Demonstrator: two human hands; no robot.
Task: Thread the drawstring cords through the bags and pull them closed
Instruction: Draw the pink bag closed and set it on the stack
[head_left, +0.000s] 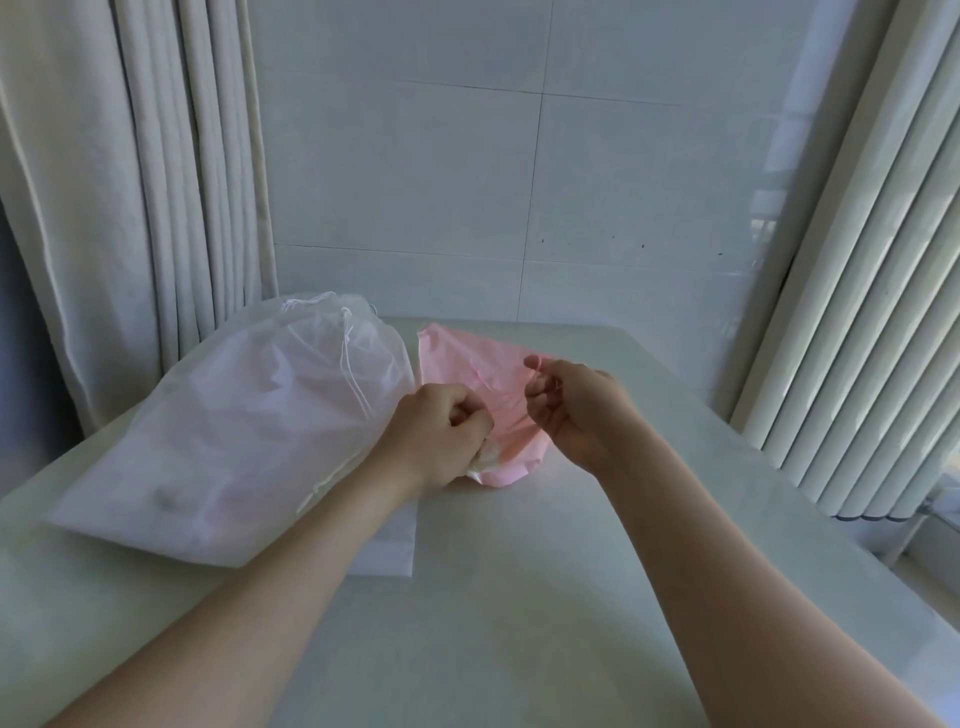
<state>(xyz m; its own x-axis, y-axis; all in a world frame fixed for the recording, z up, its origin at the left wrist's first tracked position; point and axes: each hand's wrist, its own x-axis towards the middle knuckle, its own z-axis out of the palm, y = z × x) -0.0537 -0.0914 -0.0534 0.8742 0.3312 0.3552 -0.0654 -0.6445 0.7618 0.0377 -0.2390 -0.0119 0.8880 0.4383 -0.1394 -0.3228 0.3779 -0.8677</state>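
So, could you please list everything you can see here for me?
white bag: one, translucent white, left on the table, filled
cord: one, white, across the white bag's far end
pink bag: one, pink, mid-table, beneath the hands
flat piece: one, white, partly under the white bag's near corner
table: one, white
curtain: one, off-white, far left
radiator: one, white, right
wall: pale tiles, behind
left hand: grips the pink bag's gathered edge
right hand: fingers curled above the pink bag; what it holds is unclear

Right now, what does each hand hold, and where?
Left hand grips the pink bag by its gathered near edge; right hand apparently pinches its right side.
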